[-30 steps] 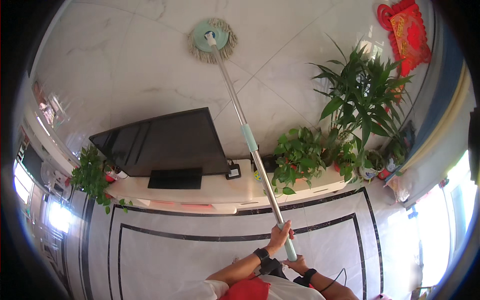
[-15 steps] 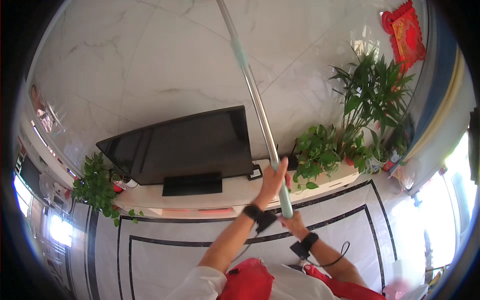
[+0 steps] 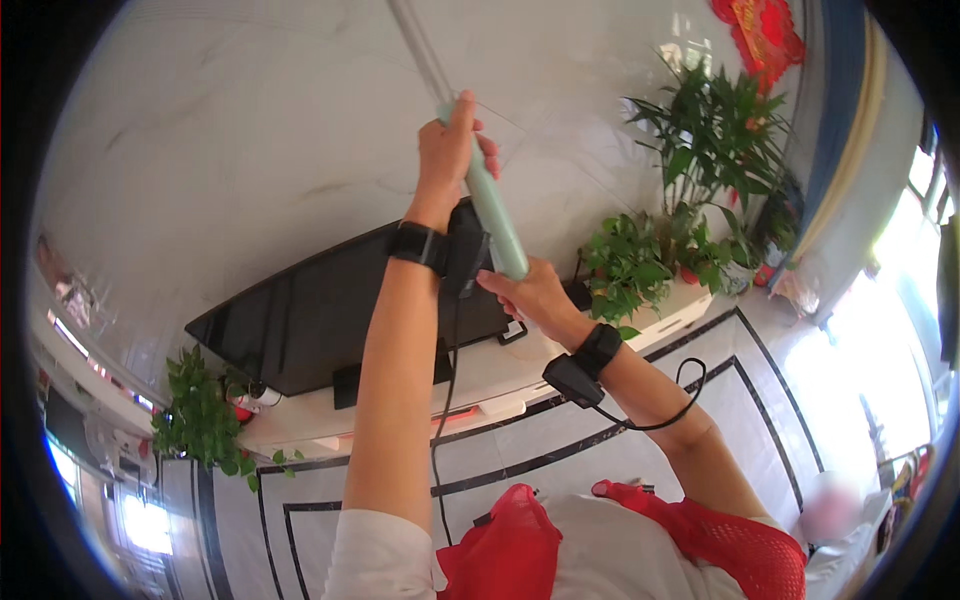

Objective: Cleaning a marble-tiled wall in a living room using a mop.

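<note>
A long pole with a pale green handle and a silver shaft slants up toward the marble-look wall. My left hand is wrapped round the upper part of the green grip, thumb pointing along the shaft. Lower down, my right hand holds the bottom end of the handle. The pole's far end lies beyond the top of the picture, so what it carries is hidden. Each wrist wears a black strap with a small black box and a cable.
Behind my arms a black television stands on a long white cabinet. Leafy potted plants are at its left end; more plants and a tall one stand right. A red decoration and blue curtain are far right.
Both hands have raised the pole, pushing it up and away and a little left. My arms are stretched further out, and the view has tilted slightly.
</note>
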A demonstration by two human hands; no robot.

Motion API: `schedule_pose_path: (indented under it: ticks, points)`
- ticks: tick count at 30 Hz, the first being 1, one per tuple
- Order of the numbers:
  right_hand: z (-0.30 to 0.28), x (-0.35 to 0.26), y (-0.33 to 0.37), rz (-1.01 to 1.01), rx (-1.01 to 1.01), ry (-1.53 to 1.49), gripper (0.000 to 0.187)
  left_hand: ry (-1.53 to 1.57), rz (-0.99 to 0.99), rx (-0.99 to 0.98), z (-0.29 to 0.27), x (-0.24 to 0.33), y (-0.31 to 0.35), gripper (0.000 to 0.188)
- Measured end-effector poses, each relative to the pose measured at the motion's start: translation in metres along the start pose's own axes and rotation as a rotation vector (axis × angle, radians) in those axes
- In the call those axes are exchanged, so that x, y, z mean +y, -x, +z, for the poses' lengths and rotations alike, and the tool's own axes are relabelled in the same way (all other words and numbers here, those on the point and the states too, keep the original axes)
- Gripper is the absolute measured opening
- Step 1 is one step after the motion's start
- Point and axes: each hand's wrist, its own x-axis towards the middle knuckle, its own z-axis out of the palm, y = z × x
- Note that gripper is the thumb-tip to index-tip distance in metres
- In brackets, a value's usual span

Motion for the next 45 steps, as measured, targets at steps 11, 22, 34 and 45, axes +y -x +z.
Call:
schedule_pose_path:
  ticks: [11,22,34,45]
  points:
    - [-0.013,0.089,0.039,0.257,-0.04,0.21,0.034,-0.012,-0.066,0.054,-0.003,-0.09,0.069,0.048]
    - [-0.064,0.266,0.185,0.466,-0.086,0.302,0.036,-0.085,-0.398,0.077,0.012,-0.247,0.245,0.051]
    - [-0.058,0.261,0.226,0.596,-0.147,0.345,0.029,0.009,-0.511,0.143,0.009,-0.23,0.287,0.038]
    - [0.042,0.16,0.105,0.287,-0.079,0.284,0.031,-0.043,-0.117,0.074,-0.069,-0.114,0.164,0.034]
